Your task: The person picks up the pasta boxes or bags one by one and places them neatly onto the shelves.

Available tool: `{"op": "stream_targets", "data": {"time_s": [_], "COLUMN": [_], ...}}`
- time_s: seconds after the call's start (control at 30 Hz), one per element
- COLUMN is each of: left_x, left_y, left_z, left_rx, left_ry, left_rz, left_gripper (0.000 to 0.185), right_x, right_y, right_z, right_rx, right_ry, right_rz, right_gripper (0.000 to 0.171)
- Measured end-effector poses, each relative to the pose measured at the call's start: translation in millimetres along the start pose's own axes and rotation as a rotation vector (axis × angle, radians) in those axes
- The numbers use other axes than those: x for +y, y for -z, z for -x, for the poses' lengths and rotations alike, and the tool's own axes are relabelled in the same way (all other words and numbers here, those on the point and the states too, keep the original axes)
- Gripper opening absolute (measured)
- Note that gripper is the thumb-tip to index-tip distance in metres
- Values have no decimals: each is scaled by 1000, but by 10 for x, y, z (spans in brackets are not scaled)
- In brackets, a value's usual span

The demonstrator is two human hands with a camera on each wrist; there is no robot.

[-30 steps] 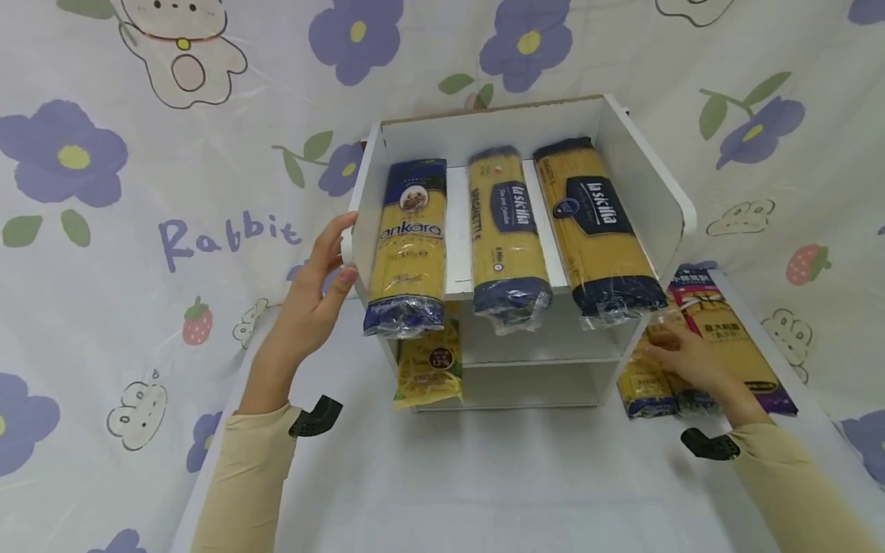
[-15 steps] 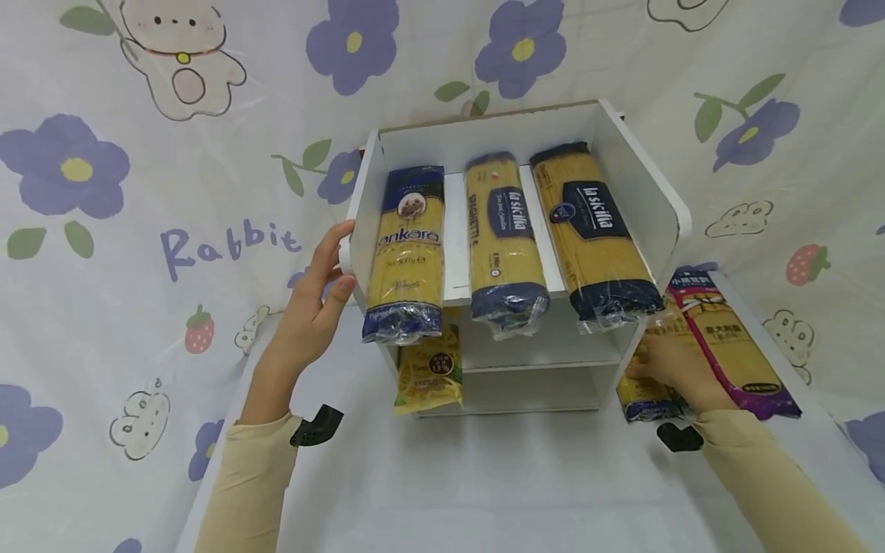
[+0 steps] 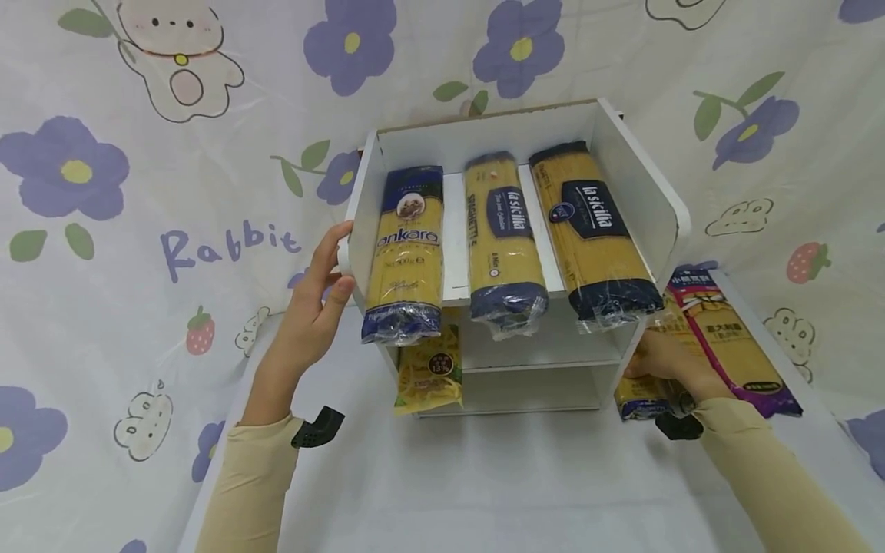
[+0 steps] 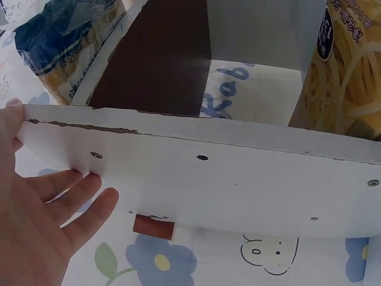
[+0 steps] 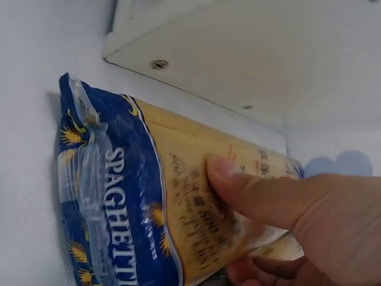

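The left hand (image 3: 314,307) rests with straight fingers against the shelf's (image 3: 362,223) left wall. The right hand (image 3: 667,361) grips a spaghetti pack (image 3: 639,395) lying on the bench (image 3: 484,476) beside the shelf.

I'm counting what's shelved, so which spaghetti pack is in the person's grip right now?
The blue-ended spaghetti pack on the table right of the white shelf, gripped by the right hand; the other packs lie untouched.
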State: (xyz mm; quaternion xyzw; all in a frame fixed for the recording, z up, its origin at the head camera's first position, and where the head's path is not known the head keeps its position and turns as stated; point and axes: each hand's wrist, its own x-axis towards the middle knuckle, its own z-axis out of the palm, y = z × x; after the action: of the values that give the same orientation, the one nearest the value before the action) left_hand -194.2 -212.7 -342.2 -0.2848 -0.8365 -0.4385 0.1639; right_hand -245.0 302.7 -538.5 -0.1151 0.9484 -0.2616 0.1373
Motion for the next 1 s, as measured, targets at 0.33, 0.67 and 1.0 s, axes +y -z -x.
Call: {"op": "stream_targets", "data": {"time_s": [0.33,0.67,1.0], "left_x": [-21,-14,-27], "left_y": [-20,-7,-14], "left_z": [14,-5,-3], "left_rx": [-4,2,13], "left_ry": [0,-12,-20], "left_rz": [19,10,14], "left_gripper": [65,67,65], "right_x": [192,287,332], "right_y": [44,102,119], "right_z": [5,70,217], "right_rx": [-117,-221,-213], "right_ry": [-13,-124,-106], "right_rz": [-181,-453,-690], "right_gripper": [86,86,72]}}
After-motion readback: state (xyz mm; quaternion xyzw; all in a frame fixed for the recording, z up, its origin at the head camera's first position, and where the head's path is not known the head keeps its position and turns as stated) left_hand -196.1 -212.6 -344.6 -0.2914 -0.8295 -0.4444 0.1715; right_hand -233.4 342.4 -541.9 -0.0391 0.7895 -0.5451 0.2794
